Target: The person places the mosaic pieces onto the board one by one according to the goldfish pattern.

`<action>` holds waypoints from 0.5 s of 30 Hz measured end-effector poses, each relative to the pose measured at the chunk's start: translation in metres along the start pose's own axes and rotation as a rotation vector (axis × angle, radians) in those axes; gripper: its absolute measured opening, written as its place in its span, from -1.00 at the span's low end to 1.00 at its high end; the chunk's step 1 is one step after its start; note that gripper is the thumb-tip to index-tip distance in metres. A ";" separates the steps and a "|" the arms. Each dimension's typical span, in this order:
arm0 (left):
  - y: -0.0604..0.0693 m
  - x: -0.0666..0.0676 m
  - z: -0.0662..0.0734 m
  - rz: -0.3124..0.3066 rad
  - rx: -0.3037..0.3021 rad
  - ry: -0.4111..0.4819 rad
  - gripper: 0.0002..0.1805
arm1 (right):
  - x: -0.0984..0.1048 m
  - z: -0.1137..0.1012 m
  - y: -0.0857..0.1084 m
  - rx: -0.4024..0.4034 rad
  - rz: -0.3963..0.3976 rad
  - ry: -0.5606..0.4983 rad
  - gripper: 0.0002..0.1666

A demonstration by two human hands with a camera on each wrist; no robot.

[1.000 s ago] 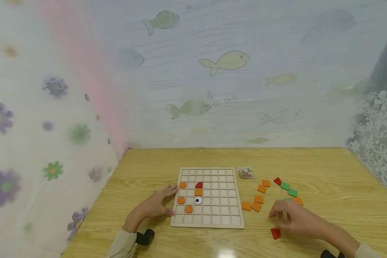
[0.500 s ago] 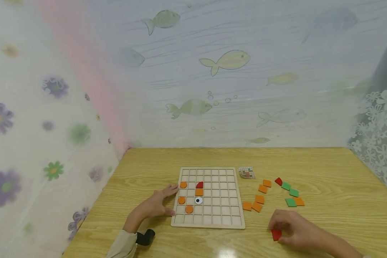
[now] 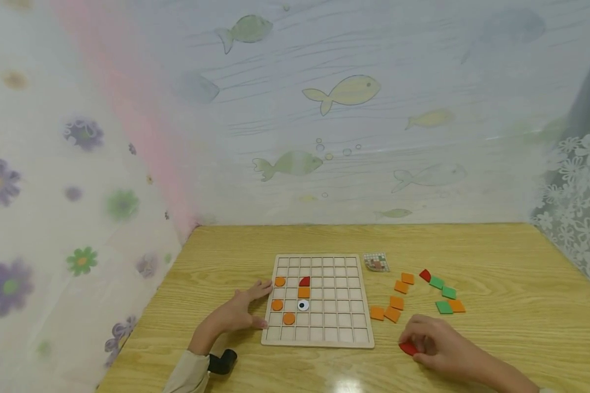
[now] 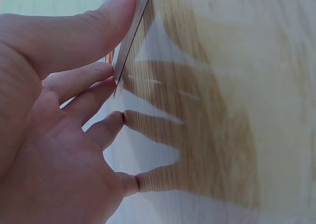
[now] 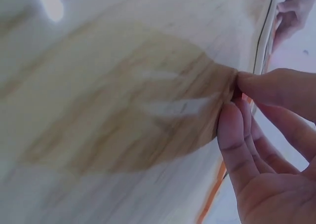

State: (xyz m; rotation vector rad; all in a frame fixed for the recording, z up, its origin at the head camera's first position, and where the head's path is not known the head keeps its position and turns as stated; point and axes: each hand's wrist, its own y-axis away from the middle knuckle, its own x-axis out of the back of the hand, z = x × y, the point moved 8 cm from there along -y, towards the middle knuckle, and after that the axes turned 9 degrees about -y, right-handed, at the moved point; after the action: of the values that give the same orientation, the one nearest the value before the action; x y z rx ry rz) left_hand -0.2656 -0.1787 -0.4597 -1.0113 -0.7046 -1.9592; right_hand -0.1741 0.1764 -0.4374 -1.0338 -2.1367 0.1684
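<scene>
My right hand (image 3: 440, 345) pinches a red quarter-circle tile (image 3: 408, 348) just above the table, right of the board; in the right wrist view the thumb and fingertips (image 5: 244, 83) mostly hide it. At the left edge of the wooden grid board (image 3: 339, 346) rests my left hand (image 3: 233, 312), its fingers spread and the thumb near the front corner. The left wrist view has the thumb (image 4: 118, 24) against the board's edge. On the board lie several orange round tiles (image 3: 289, 318), an orange square tile (image 3: 303, 293), a red quarter-circle (image 3: 304, 281) and a round eye tile (image 3: 303, 305).
Loose orange square tiles (image 3: 396, 303) lie right of the board. Farther right are green tiles (image 3: 449, 293), an orange tile (image 3: 457, 306) and another red quarter-circle (image 3: 425, 275). A small picture card (image 3: 376, 262) sits by the board's back right corner. Patterned walls border the table (image 3: 255, 240).
My right hand has come down to the red quarter-circle tile, pinched it and shifted it slightly left. The left hand keeps its place at the board.
</scene>
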 end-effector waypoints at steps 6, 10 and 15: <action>0.000 0.000 0.000 0.001 -0.001 0.005 -0.10 | -0.005 -0.002 -0.007 0.001 -0.024 -0.038 -0.51; 0.000 0.000 0.001 0.002 -0.003 0.015 -0.10 | -0.007 -0.002 -0.010 -0.017 -0.035 -0.038 -0.58; 0.001 0.001 0.001 0.007 -0.008 0.014 -0.09 | -0.007 0.000 -0.012 -0.043 -0.059 -0.048 -0.62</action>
State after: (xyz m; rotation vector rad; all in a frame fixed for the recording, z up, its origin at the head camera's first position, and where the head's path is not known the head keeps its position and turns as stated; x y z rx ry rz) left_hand -0.2646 -0.1789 -0.4579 -1.0028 -0.6849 -1.9631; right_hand -0.1792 0.1633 -0.4364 -0.9989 -2.2203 0.1210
